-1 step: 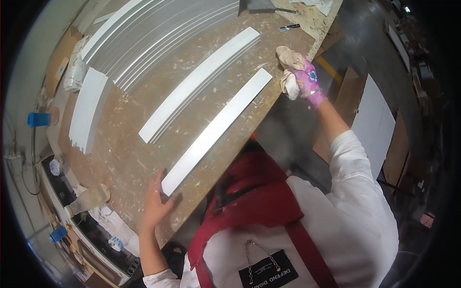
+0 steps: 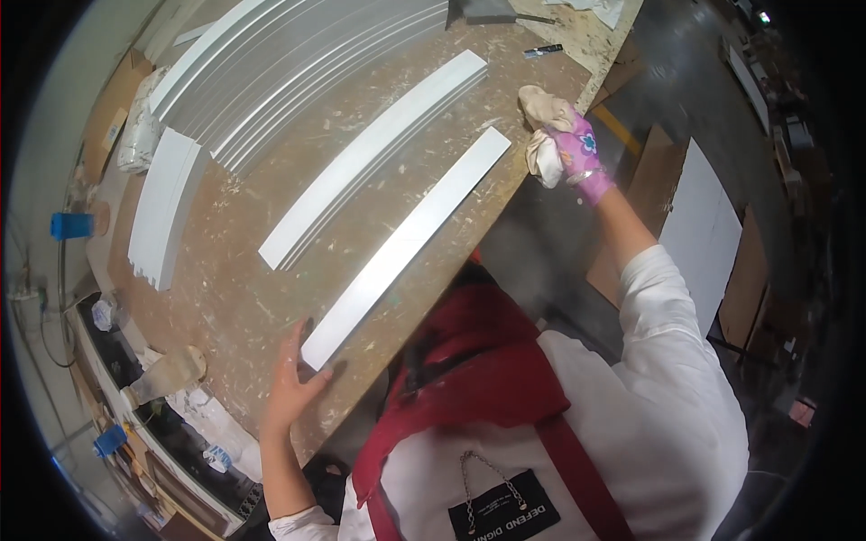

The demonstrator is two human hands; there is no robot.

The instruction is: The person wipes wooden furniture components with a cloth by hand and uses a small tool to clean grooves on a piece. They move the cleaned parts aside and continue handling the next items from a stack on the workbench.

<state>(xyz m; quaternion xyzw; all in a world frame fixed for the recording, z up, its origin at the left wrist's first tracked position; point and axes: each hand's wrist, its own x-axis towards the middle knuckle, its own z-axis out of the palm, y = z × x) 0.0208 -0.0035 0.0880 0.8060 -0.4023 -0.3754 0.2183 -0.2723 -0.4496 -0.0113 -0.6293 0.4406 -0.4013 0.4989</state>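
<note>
A narrow white strip [image 2: 406,243] lies slantwise along the near edge of the brown worktable [image 2: 225,316]. My bare left hand [image 2: 294,379] is at its near-left end, with fingers on one side of the end and thumb on the other. Past the strip's far-right end, at the table's edge, my right hand [image 2: 582,153] wears a pink flowered glove. It is closed on a bunched cream cloth [image 2: 546,110], which hides most of the fingertips. Farther in, a short stack of white strips [image 2: 374,153] runs roughly parallel to the single one.
Many white strips [image 2: 271,81] lie side by side at the far left, near a shorter stack [image 2: 164,207]. A small dark marker-like object [image 2: 543,51] rests at the far right. Beyond the right edge, a white panel [image 2: 708,230] and cardboard are on the floor.
</note>
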